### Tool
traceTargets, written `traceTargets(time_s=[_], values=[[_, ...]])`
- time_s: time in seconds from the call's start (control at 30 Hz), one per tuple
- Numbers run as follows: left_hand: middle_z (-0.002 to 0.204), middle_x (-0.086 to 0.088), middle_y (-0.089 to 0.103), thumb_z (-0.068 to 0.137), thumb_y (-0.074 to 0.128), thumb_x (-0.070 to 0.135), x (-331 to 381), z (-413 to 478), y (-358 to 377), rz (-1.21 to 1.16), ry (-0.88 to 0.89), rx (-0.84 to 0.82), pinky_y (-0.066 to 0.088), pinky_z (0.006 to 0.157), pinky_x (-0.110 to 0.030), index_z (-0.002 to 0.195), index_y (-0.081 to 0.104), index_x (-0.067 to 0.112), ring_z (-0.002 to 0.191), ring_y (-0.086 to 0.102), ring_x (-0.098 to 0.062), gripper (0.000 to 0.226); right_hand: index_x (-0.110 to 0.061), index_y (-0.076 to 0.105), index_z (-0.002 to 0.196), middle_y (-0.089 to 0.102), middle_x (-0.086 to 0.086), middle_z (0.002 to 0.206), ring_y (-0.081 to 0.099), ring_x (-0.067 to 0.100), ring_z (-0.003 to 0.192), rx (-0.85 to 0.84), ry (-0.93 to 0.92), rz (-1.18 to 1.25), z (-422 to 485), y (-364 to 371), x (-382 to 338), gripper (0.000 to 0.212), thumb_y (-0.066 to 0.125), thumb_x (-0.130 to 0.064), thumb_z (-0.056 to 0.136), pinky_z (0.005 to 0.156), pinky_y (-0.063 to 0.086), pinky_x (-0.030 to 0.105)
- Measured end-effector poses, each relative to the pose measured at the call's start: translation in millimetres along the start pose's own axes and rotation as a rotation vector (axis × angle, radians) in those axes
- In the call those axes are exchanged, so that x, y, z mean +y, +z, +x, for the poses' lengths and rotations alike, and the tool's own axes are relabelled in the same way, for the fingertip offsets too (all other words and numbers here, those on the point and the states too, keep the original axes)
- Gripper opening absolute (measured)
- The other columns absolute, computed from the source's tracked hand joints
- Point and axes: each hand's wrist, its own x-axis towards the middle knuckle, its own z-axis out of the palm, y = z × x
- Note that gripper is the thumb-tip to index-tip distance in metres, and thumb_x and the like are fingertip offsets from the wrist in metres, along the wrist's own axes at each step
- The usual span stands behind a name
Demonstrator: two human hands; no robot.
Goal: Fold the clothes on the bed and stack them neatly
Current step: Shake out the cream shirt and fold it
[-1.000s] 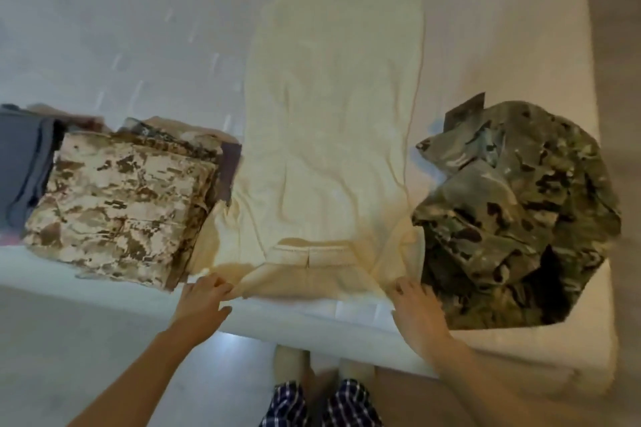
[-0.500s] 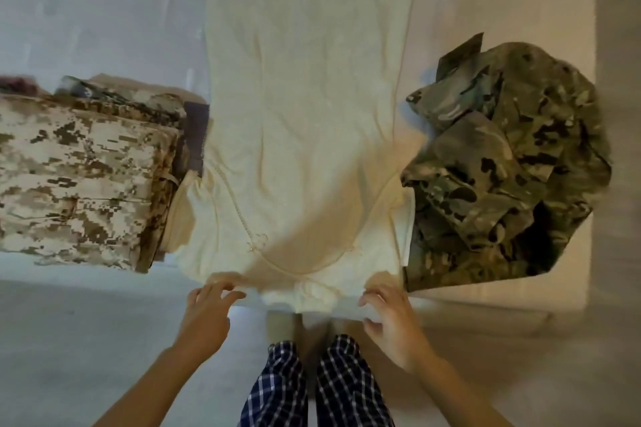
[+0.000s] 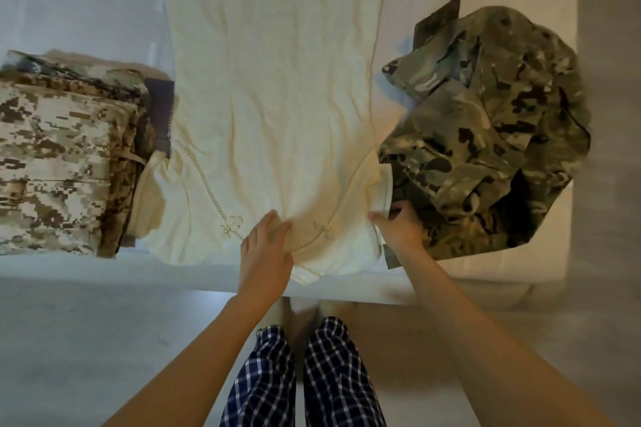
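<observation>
At the near edge of the bed (image 3: 485, 274) the left hand (image 3: 266, 250) lies flat on the cream shirt (image 3: 277, 80); the right hand (image 3: 399, 230) is at its sleeve (image 3: 379, 184), grip unclear. Tugging could drag the camo heap (image 3: 485, 132) along.

A cream garment (image 3: 277, 97) lay flat on the bed (image 3: 485, 267), reaching its near edge. The left hand (image 3: 265, 253) pressed flat on it; the right hand (image 3: 402, 229) touched its right sleeve, beside a crumpled camouflage heap (image 3: 485, 132).

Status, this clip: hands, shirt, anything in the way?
Left hand flat on cream shirt, near collar. Right hand at its sleeve, grip unclear. Crumpled camo jacket crowds that sleeve.
</observation>
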Motion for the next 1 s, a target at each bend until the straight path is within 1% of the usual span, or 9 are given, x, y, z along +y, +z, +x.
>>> traceTargets(time_s=[0.17,0.37,0.5,0.57,0.63,0.7,0.77,0.9,1.0], values=[[0.154,-0.003,0.018,0.087,0.058,0.016,-3.5,-3.2,1.5,0.026,-0.007,-0.045,0.026,0.111,-0.038,0.138,0.040,0.022,0.139,0.024,-0.023,0.054,-0.016,0.056,0.117,0.057,0.003,0.109,0.050,0.018,0.094,-0.145,-0.053,0.013,0.3,-6.7,8.0,0.030,0.056,-0.033,0.092,0.082,0.040,0.030],[0.154,-0.002,0.017,0.089,0.057,0.019,-2.9,-4.3,-0.5,0.012,-0.015,-0.048,0.028,0.109,-0.038,0.137,0.041,0.021,0.139,0.024,-0.022,0.051,-0.003,0.054,0.120,0.059,0.013,0.108,0.056,0.025,0.092,0.217,-0.063,0.193,-33.1,-40.6,17.6,0.036,0.058,-0.025,0.092,0.077,0.039,0.028],[0.154,0.002,0.017,0.089,0.057,0.018,1.8,-4.0,-1.1,-0.093,-0.063,-0.053,0.031,0.106,-0.037,0.134,0.044,0.021,0.136,0.027,-0.020,0.047,-0.022,0.059,0.100,0.061,-0.006,0.087,0.054,0.002,0.067,0.232,-0.254,0.323,-78.1,-35.9,-7.3,0.009,0.060,-0.023,0.091,0.063,0.042,0.020],[0.151,0.002,0.024,0.089,0.057,0.014,2.3,-0.9,-2.8,-0.248,-0.101,-0.034,0.031,0.102,-0.029,0.130,0.047,0.020,0.133,0.031,-0.018,0.042,-0.034,0.055,0.090,0.059,-0.017,0.085,0.055,-0.008,0.074,0.209,-0.377,0.356,-93.4,-15.3,-31.2,0.014,0.061,-0.022,0.089,0.063,0.042,0.009],[0.144,0.000,0.035,0.091,0.054,0.009,-1.1,1.8,-6.5,-0.440,-0.186,-0.007,0.030,0.101,-0.022,0.127,0.050,0.018,0.129,0.038,-0.017,0.038,-0.031,0.058,0.098,0.060,-0.018,0.097,0.055,-0.008,0.089,0.067,-0.514,0.202,-98.9,13.4,-49.5,0.016,0.061,-0.019,0.088,0.075,0.043,0.008],[0.134,-0.003,0.048,0.093,0.050,0.009,-9.7,2.9,-11.8,-0.563,-0.306,0.030,0.036,0.102,-0.026,0.127,0.052,0.016,0.121,0.048,-0.017,0.035,-0.018,0.057,0.115,0.057,-0.001,0.120,0.051,0.015,0.115,-0.167,-0.624,-0.262,-95.7,45.3,-54.9,0.028,0.057,-0.017,0.088,0.095,0.041,0.026],[0.125,-0.003,0.057,0.094,0.051,0.011,-21.4,0.7,-15.6,-0.590,-0.378,0.044,0.042,0.099,-0.029,0.125,0.054,0.014,0.111,0.053,-0.014,0.031,-0.015,0.049,0.130,0.041,0.006,0.141,0.032,0.024,0.134,-0.315,-0.669,-0.626,-89.6,62.8,-47.6,0.040,0.054,-0.018,0.090,0.111,0.025,0.036],[0.113,0.003,0.061,0.093,0.055,0.011,-45.8,-7.2,-18.6,-0.597,-0.412,0.029,0.040,0.089,-0.020,0.120,0.057,0.014,0.100,0.056,-0.010,0.028,-0.016,0.047,0.134,0.035,0.006,0.149,0.022,0.023,0.142,-0.106,-0.767,-0.541,-86.2,60.2,-32.2,0.043,0.053,-0.023,0.092,0.115,0.017,0.038],[0.114,0.001,0.062,0.093,0.055,0.012,-61.5,-13.1,-18.5,-0.622,-0.484,0.104,0.040,0.089,-0.021,0.119,0.057,0.014,0.101,0.057,-0.011,0.027,-0.014,0.044,0.139,0.025,0.013,0.155,0.011,0.035,0.145,0.111,-0.969,-0.694,-76.3,52.2,-22.2,0.055,0.061,-0.025,0.087,0.115,0.009,0.051]])
